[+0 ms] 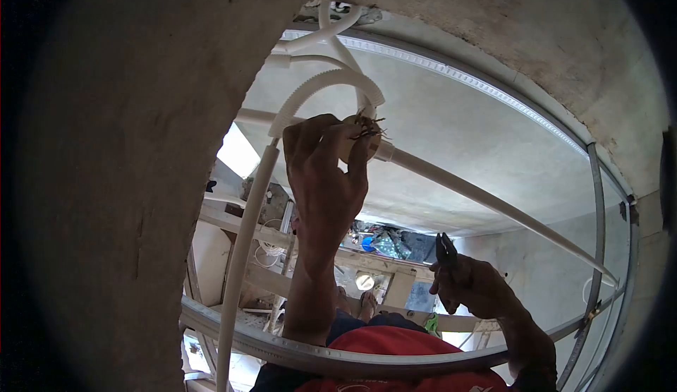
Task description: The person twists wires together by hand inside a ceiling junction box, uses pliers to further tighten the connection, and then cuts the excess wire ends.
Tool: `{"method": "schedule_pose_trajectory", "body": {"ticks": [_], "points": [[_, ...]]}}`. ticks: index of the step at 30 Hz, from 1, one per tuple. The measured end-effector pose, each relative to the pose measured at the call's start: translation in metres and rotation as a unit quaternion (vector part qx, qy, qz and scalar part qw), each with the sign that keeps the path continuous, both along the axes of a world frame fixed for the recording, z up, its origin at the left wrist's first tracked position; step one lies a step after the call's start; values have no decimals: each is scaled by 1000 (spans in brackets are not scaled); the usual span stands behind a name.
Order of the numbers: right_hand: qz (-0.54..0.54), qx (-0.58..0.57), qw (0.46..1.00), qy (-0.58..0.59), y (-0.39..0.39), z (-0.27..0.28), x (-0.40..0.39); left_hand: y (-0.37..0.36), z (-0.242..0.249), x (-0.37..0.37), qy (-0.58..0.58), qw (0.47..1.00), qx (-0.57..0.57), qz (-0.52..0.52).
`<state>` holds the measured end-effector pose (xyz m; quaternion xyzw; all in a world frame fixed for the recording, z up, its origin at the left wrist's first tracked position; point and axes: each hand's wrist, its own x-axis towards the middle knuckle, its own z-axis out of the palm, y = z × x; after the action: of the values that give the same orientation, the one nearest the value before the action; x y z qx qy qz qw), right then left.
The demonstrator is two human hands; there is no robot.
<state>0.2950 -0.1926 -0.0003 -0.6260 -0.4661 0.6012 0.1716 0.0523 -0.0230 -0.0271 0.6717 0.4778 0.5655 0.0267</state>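
Up at a round junction box, my left hand has its thumb and fingers pinched together around a bundle of wires. Several short wire ends stick out past the fingertips; which strands are gripped is partly hidden by the fingers. Lower and to the right, my right hand is wrapped around a pair of pliers, jaws pointing up and apart from the box. White conduit pipes join the box, among them a straight pipe running right. A ribbed flexible conduit arches just above my left hand.
A metal ceiling channel curves overhead, and another channel crosses close to my body. A vertical white pipe stands left of my left arm. Wooden planks lie below by my feet. A rough concrete beam fills the left side.
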Motion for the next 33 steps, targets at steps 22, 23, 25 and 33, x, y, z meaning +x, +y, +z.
{"method": "schedule_pose_trajectory", "body": {"ticks": [22,23,25,33], "points": [[126,520,770,-346,76,97,-29,20,-12,-16,51,992,67,-94],[152,556,722,-382,92,102,-33,20,-12,-15,39,993,55,-93],[187,530,726,-395,127,100,-44,15,-13,-13,29,994,39,-98],[236,508,766,-318,190,53,-65,18,-14,-14,7,995,27,-96]]}}
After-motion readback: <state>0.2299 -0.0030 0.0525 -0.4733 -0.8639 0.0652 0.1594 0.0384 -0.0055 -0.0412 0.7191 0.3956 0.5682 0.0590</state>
